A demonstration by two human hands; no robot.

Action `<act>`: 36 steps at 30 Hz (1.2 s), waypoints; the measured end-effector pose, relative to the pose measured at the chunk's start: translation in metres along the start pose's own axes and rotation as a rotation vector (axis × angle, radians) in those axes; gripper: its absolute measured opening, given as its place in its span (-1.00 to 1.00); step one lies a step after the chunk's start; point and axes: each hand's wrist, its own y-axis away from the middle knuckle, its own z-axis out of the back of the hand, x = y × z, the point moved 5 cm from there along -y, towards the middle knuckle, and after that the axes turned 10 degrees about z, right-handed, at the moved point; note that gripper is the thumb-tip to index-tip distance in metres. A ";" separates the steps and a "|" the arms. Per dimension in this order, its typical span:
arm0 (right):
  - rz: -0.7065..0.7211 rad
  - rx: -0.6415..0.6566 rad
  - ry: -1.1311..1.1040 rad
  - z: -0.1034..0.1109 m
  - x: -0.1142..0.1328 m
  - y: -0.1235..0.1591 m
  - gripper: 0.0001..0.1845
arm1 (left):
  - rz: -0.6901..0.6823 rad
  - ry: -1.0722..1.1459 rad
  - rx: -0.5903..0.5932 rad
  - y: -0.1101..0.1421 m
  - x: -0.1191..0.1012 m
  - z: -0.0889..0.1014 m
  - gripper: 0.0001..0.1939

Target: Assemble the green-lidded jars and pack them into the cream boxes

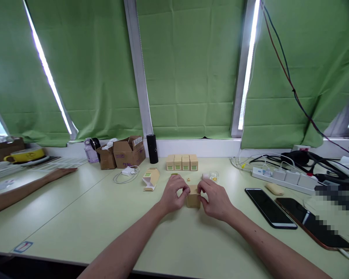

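Observation:
A small brown cardboard box [193, 200] stands on the table between my two hands. My left hand [174, 193] pinches its upper left edge with thumb and forefinger. On the other side, my right hand [215, 195] grips the upper right edge, also with closed fingertips. The flap at the box top is partly covered by my fingers. Just beyond lie a tiny gold-coloured piece [188, 179] and a clear round container [214, 176] with something yellow inside. An opened small carton [151, 179] lies left of my left hand.
Several small boxes [182, 162] stand in a row at the back, near a black cylinder [152, 149] and a larger cardboard box [129, 152]. Two phones [270, 208] and a power strip [283, 180] are at right. Another person's arm [31, 188] rests at left.

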 end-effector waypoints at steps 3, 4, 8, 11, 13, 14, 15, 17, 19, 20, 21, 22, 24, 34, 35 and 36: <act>-0.019 0.009 -0.010 0.001 -0.003 0.000 -0.72 | 0.176 0.003 -0.064 -0.001 0.015 -0.001 -0.82; -0.023 0.016 -0.014 0.001 -0.004 -0.001 -0.71 | 0.237 -0.013 -0.067 -0.001 0.020 -0.002 -0.79; -0.035 0.025 -0.007 0.000 -0.008 -0.001 -0.68 | 0.347 -0.112 -0.005 -0.001 0.034 -0.010 -0.77; -0.127 0.017 0.039 -0.003 -0.019 -0.001 -0.71 | 0.341 -0.132 -0.007 -0.001 0.034 -0.009 -0.78; -0.223 0.025 0.066 -0.006 -0.029 0.000 -0.75 | 0.338 -0.133 -0.013 -0.001 0.032 -0.008 -0.77; -0.262 0.034 0.071 -0.007 -0.033 0.001 -0.76 | 0.342 -0.134 -0.015 -0.002 0.032 -0.008 -0.76; -0.286 0.044 0.066 -0.007 -0.035 0.001 -0.77 | 0.351 -0.134 -0.017 -0.002 0.032 -0.008 -0.76; -0.275 0.058 0.031 -0.006 -0.034 0.001 -0.77 | 0.375 -0.126 -0.017 -0.002 0.033 -0.009 -0.74; -0.204 0.055 -0.020 -0.003 -0.026 0.000 -0.77 | 0.388 -0.109 -0.002 -0.001 0.035 -0.012 -0.71; -0.155 0.053 -0.045 -0.001 -0.020 -0.001 -0.77 | 0.389 -0.098 0.009 -0.001 0.036 -0.014 -0.69; -0.107 0.052 -0.062 0.001 -0.014 -0.001 -0.76 | 0.389 -0.086 0.022 -0.001 0.037 -0.016 -0.66; -0.069 0.052 -0.073 0.002 -0.008 -0.001 -0.75 | 0.387 -0.075 0.033 -0.001 0.038 -0.018 -0.65; -0.030 0.069 -0.077 0.003 -0.001 -0.001 -0.70 | 0.382 -0.060 0.050 0.000 0.038 -0.020 -0.64; -0.147 0.112 -0.013 -0.007 -0.016 0.000 -0.64 | 0.425 -0.065 0.082 -0.001 0.042 -0.021 -0.77; -0.167 0.109 -0.008 -0.007 -0.018 0.000 -0.65 | 0.428 -0.068 0.080 -0.001 0.042 -0.020 -0.81; -0.189 0.109 -0.006 -0.009 -0.021 0.000 -0.67 | 0.430 -0.073 0.080 -0.001 0.041 -0.020 -0.84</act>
